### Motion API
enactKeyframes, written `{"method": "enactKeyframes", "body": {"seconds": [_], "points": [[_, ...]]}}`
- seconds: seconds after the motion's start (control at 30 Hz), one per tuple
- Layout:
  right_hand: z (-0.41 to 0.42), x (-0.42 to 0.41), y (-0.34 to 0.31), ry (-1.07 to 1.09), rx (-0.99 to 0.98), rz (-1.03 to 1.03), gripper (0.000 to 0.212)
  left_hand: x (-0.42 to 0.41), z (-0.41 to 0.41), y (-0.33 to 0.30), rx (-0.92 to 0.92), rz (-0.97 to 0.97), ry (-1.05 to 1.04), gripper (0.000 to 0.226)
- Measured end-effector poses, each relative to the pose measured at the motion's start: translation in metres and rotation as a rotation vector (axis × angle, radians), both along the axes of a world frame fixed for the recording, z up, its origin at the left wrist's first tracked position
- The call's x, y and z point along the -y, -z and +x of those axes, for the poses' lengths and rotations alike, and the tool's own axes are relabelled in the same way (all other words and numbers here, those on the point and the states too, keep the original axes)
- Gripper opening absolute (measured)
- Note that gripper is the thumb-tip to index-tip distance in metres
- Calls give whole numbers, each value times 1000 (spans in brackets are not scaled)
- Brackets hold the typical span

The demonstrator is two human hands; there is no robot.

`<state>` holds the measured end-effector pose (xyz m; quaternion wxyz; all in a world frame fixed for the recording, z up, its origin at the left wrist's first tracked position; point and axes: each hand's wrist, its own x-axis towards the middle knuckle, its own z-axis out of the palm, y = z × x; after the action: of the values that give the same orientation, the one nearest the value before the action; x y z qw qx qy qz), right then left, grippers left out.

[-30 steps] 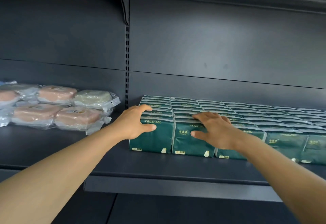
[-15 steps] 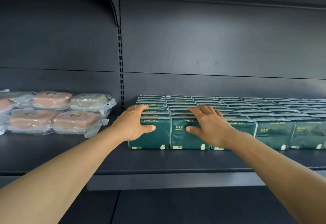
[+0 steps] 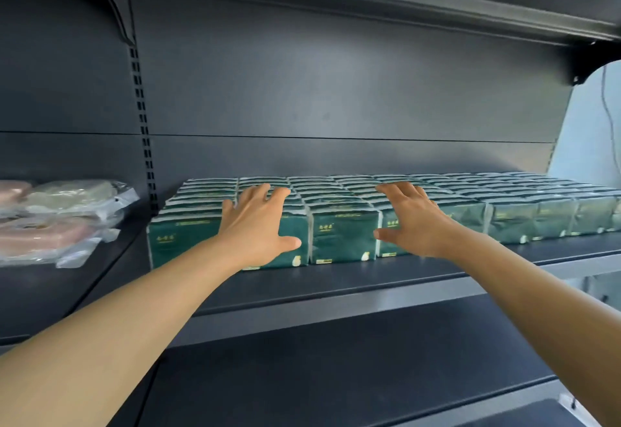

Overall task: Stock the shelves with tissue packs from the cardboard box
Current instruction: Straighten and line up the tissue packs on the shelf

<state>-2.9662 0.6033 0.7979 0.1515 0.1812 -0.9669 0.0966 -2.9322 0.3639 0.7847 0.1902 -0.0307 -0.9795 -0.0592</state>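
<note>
The step in hand looks like squaring up the rows already placed. The left hand (image 3: 258, 225) and the right hand (image 3: 411, 221) are both spread, fingers straight, over the top front edge of the dark green plastic-wrapped tissue packs (image 3: 341, 235); whether the palms touch the wrapping I cannot tell. The cardboard box is out of view, so the next move probably calls for drawing both hands back from the packs and fetching more stock.

The packs stand upright in tight rows on the dark grey metal shelf (image 3: 336, 283), reaching back to its rear panel, glossy green fronts with small gold print and pale edges. Left of the packs, beyond the slotted upright, lie clear-wrapped pink and pale bundles (image 3: 60, 211).
</note>
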Motion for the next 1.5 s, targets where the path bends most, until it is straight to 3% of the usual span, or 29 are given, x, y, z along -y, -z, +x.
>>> {"method": "enactKeyframes", "body": {"seconds": [0.17, 0.47, 0.6, 0.83, 1.17, 1.5], "points": [[-28, -46, 4, -2, -11, 32, 83, -52, -19, 10, -10, -51, -30, 87], [-93, -86, 21, -145, 12, 104, 88, -105, -48, 32, 51, -91, -346, 85], [-101, -84, 36, -185, -132, 165, 76, -104, -51, 40, -11, -138, -391, 84], [-107, -80, 41, -188, -212, 148, 69, -105, -53, 39, -21, -156, -394, 86], [-88, -106, 28, -215, -155, 0, 80, -112, -44, 23, -28, -143, -378, 91], [-76, -191, 17, 29, -142, -35, 75, -193, -56, 10, -75, -139, -114, 89]]}}
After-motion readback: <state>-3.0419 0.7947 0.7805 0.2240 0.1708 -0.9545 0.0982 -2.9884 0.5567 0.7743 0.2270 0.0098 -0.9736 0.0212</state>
